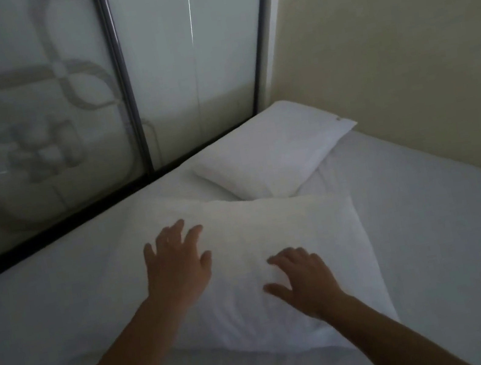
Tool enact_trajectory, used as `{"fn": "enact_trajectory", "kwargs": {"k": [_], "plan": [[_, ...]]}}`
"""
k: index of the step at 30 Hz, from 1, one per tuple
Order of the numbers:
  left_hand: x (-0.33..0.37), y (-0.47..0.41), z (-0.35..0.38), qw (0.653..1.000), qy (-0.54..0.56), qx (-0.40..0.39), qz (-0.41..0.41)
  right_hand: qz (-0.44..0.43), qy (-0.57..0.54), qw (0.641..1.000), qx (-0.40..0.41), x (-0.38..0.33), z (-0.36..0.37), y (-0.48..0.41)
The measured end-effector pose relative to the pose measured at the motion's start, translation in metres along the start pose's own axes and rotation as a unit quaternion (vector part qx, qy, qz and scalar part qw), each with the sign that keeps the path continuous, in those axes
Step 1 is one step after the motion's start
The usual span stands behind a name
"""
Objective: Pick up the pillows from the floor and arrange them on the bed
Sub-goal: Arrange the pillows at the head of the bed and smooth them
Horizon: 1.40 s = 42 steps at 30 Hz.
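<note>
A white pillow (pixel 273 231) lies flat on the white bed (pixel 44 297) in front of me. My left hand (pixel 179 260) rests on its left part with fingers spread. My right hand (pixel 304 277) lies palm down on its near right part, fingers apart. Neither hand grips anything. A second white pillow (pixel 278 150) lies further back in the bed's far corner, its near edge touching or just overlapping the first pillow.
A frosted glass sliding door (pixel 64 100) with a dark frame and a looped pattern runs along the bed's far side. A beige wall (pixel 400 41) borders the bed on the right. The floor is out of view.
</note>
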<state>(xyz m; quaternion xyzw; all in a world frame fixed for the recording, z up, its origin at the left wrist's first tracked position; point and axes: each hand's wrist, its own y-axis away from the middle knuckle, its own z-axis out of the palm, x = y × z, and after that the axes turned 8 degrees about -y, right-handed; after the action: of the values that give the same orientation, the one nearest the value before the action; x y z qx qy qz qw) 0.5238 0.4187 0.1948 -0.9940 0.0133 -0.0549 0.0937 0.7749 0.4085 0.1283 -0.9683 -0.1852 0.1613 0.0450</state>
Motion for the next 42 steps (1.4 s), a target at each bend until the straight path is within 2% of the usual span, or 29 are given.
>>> {"fn": "enact_trajectory", "kwargs": {"k": [3, 8, 12, 17, 22, 27, 30, 32, 35, 37, 39, 42], "plan": [[0.006, -0.007, 0.046, 0.992, -0.039, -0.117, 0.022, 0.09, 0.014, 0.996, -0.022, 0.034, 0.014, -0.011], [-0.006, -0.04, 0.092, 0.984, -0.059, -0.166, -0.012, 0.13, 0.016, 0.991, -0.025, 0.063, 0.047, -0.067], [-0.024, -0.072, 0.126, 0.986, -0.062, -0.146, -0.055, 0.119, 0.043, 0.992, -0.027, 0.068, 0.084, -0.088], [-0.018, -0.09, 0.167, 0.987, -0.063, -0.146, 0.008, 0.094, -0.011, 0.995, 0.009, 0.084, 0.138, -0.076], [-0.02, -0.096, 0.195, 0.996, -0.02, -0.079, 0.043, 0.109, -0.009, 0.992, 0.064, 0.091, 0.16, -0.082], [-0.02, -0.103, 0.188, 0.993, -0.057, -0.086, 0.063, 0.128, -0.004, 0.991, 0.033, 0.088, 0.156, -0.094], [-0.018, -0.099, 0.159, 0.991, -0.073, -0.107, 0.021, 0.111, 0.012, 0.994, 0.014, 0.075, 0.137, -0.104], [-0.019, -0.086, 0.131, 0.986, -0.07, -0.151, -0.009, 0.1, 0.03, 0.995, 0.009, 0.066, 0.12, -0.105], [-0.023, -0.067, 0.107, 0.992, -0.079, -0.1, -0.019, 0.136, -0.039, 0.988, 0.066, 0.056, 0.091, -0.116], [-0.025, -0.055, 0.079, 0.989, -0.113, -0.1, -0.004, 0.168, -0.088, 0.977, 0.101, 0.047, 0.074, -0.121], [-0.03, -0.047, 0.06, 0.991, -0.125, -0.037, -0.012, 0.14, -0.102, 0.971, 0.163, 0.033, 0.054, -0.131], [-0.054, -0.041, 0.034, 0.997, -0.043, 0.003, -0.062, 0.052, -0.116, 0.971, 0.205, -0.001, 0.029, -0.157]]}}
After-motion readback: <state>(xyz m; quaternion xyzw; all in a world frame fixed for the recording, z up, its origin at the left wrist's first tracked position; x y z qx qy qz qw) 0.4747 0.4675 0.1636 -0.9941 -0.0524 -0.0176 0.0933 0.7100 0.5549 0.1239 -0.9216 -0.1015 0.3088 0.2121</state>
